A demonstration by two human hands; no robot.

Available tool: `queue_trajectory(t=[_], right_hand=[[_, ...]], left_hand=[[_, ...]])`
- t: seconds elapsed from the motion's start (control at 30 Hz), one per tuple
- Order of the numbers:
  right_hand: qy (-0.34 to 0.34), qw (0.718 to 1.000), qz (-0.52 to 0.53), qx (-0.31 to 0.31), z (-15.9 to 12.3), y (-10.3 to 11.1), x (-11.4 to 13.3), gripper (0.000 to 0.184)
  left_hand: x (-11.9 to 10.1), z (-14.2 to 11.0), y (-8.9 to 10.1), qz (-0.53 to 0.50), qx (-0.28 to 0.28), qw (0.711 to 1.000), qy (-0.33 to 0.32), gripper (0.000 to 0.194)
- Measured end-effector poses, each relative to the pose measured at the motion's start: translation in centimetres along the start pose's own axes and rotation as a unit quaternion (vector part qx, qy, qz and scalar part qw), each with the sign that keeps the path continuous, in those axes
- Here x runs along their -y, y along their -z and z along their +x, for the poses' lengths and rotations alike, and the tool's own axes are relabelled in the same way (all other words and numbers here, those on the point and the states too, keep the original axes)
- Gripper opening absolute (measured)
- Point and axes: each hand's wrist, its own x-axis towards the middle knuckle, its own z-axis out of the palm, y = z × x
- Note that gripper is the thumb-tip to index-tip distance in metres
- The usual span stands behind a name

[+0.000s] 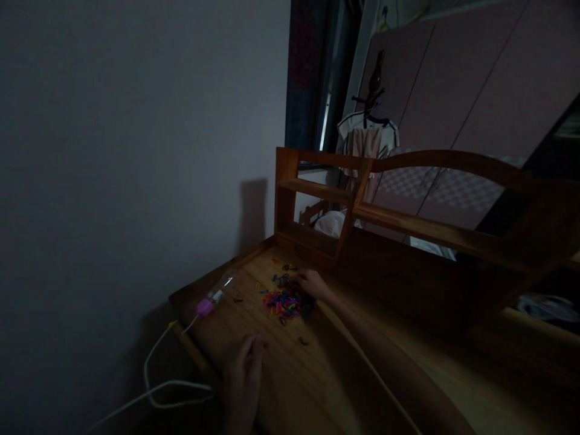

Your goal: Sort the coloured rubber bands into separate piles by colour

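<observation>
reaching with the right hand to the two o'clock edge of a pile of small coloured pieces, fingertips bent down close together; cannot tell in this gloom whether clamped on a piece. holding the left hand at seven o'clock from the pile, on or just over the worktop, with fingers curled near each other; cannot tell whether gripping anything. at twelve o'clock, just beside the pile, can see a small dark cluster; at five, a loose dark piece; at nine, another loose piece. judging by this spread, would call the work only partly done: a few pieces lying apart, most left mixed in the pile. farther out at nine, can see a purple-ended clear tube and a white cable; at one, a wooden shelf unit, then hanging clothes.
</observation>
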Motion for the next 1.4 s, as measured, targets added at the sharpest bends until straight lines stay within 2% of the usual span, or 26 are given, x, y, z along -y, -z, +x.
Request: queue_trajectory(t=[0.13, 0.2, 0.27, 0.37, 0.47, 0.6, 0.7, 0.9, 1.03, 1.2, 1.4], right_hand=[[-0.041, 0.998, -0.017, -0.046, -2.9, 0.7, 0.0, 0.042], [-0.074, 0.995, -0.031, -0.062, -4.5, 0.6, -0.1, 0.064], [-0.090, 0.994, -0.039, -0.049, -5.8, -0.1, 0.2, 0.086], [-0.062, 0.996, -0.047, -0.042, -6.5, -1.7, 1.8, 0.095], [-0.035, 0.996, -0.075, -0.046, -5.7, -2.7, 4.0, 0.088], [-0.016, 0.996, -0.084, -0.006, -3.5, -2.3, 5.8, 0.053], [0.011, 0.997, -0.072, 0.002, -2.1, -0.8, 5.8, 0.038], [0.084, 0.995, -0.035, 0.039, -0.4, 3.1, 4.5, 0.034], [0.121, 0.990, -0.002, 0.069, -0.2, 4.6, 3.9, 0.026], [0.145, 0.983, 0.029, 0.109, -2.1, 5.5, 2.7, 0.031], [0.163, 0.974, 0.046, 0.153, -8.7, 6.3, 1.8, 0.017]], left_hand=[[0.1, -0.1, 0.0, 0.006, 0.001, 1.000, -0.006, 0.040], [0.1, -0.1, -0.1, 0.013, 0.002, 1.000, -0.007, 0.040], [0.1, -0.1, -0.1, 0.018, 0.006, 1.000, -0.008, 0.039], [0.0, -0.1, -0.1, 0.023, 0.014, 1.000, -0.009, 0.038], [-0.1, 0.0, 0.0, 0.031, 0.014, 0.999, -0.015, 0.037], [-0.2, 0.1, 0.0, 0.035, 0.013, 0.999, -0.027, 0.037], [-0.2, 0.1, 0.0, 0.033, 0.022, 0.999, -0.032, 0.037], [-0.4, 0.1, -0.1, 0.041, 0.025, 0.999, -0.025, 0.037], [-0.6, 0.0, 0.0, 0.036, 0.022, 0.999, -0.024, 0.037], [-0.6, 0.1, -0.1, 0.044, 0.021, 0.998, -0.028, 0.038], [-0.5, 0.0, -0.1, 0.047, 0.019, 0.998, -0.021, 0.036]])
